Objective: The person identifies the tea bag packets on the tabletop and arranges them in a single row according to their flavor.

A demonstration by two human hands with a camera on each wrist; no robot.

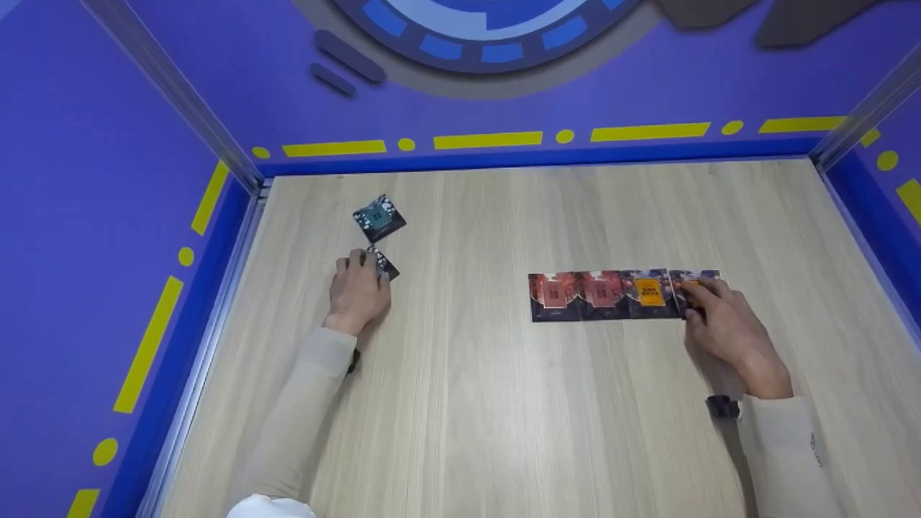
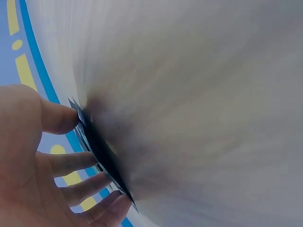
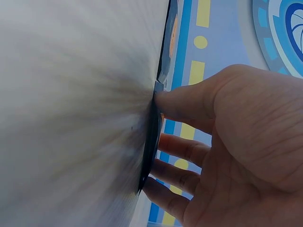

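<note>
On the left side of the table my left hand (image 1: 357, 291) rests its fingertips on a small dark sachet (image 1: 386, 266), partly hidden under the fingers. The left wrist view has the thumb and fingers spread along this thin sachet (image 2: 106, 158), low over the wood. Just beyond it lies a green and black sachet (image 1: 379, 217), turned at an angle. My right hand (image 1: 734, 334) touches the rightmost sachet (image 1: 709, 274) of a row, covering most of it. Thumb and fairly straight fingers press along that sachet (image 3: 150, 137) in the right wrist view.
Left of the right hand, a sachet with an orange label (image 1: 650, 293) and two red sachets (image 1: 603, 294) lie edge to edge. The wooden table (image 1: 460, 403) is bounded by purple-blue panels (image 1: 489, 108) at the back and both sides, with a metal frame along the left edge.
</note>
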